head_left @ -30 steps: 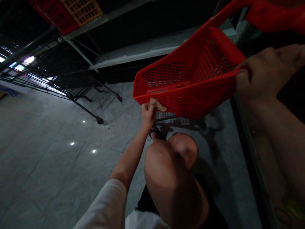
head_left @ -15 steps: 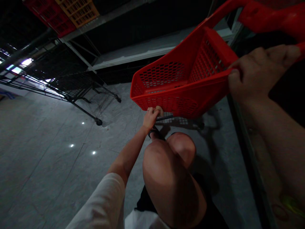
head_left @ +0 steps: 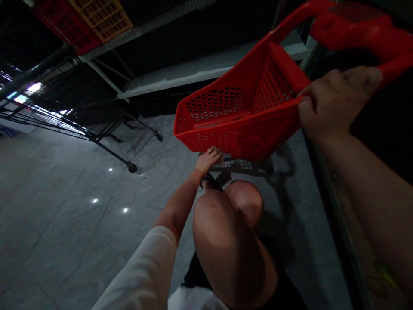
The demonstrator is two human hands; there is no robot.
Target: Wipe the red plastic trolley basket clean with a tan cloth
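A red plastic shopping cart (head_left: 222,129) with perforated basket walls stands tilted across the view in front of me. My right hand (head_left: 338,101) is wrapped round its upper rim near the handle side, thumb on the near edge. Low by the near side of the basket, my left hand (head_left: 209,159) is closed with a ring on one finger. A small pale crumpled wad (head_left: 221,161), perhaps a cloth, shows under its fingertips; its kind is unclear. The fingers are close to the lower basket wall and frame; contact is hard to tell.
My bent knees (head_left: 226,215) are close below the cart. A dark wire cart (head_left: 97,125) on casters stands at left. Behind is a metal shelf (head_left: 180,79), with red (head_left: 69,26) and yellow crates (head_left: 103,19) higher up. A dark edge (head_left: 329,215) runs along the right.
My left hand has shifted slightly right and down along the cart's lower side, its back now turned more upward. The cart and my right hand appear a little further left in view.
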